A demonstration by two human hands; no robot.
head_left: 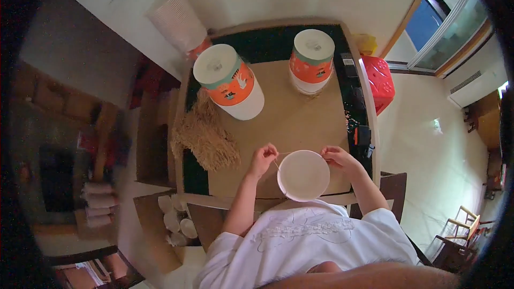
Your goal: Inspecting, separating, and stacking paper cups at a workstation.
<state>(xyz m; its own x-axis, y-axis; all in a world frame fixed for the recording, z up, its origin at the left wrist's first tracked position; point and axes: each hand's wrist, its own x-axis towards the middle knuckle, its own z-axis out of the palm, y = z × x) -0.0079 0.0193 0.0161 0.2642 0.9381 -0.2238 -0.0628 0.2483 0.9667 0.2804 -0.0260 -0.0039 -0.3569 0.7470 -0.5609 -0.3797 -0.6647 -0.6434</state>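
Note:
A white round paper tub [304,175], its open mouth facing up, sits at the table's near edge against my shirt. My left hand [264,160] is closed in a pinch on a thin tan strand [277,165] just left of the rim. The strand seems to run behind the tub toward my right hand [336,157], whose fingers are pinched together by the right rim; what they hold is too small to make out. Beyond my left hand lies a loose bundle of tan strands [206,134].
Two upturned stacks of orange, green and white paper tubs stand on the table, one left [235,88] and one right [312,59]. A white stack [176,18] leans at the far left. A black-and-orange object [362,135] lies at the right edge. Below left, a carton [155,225] holds several white tubs.

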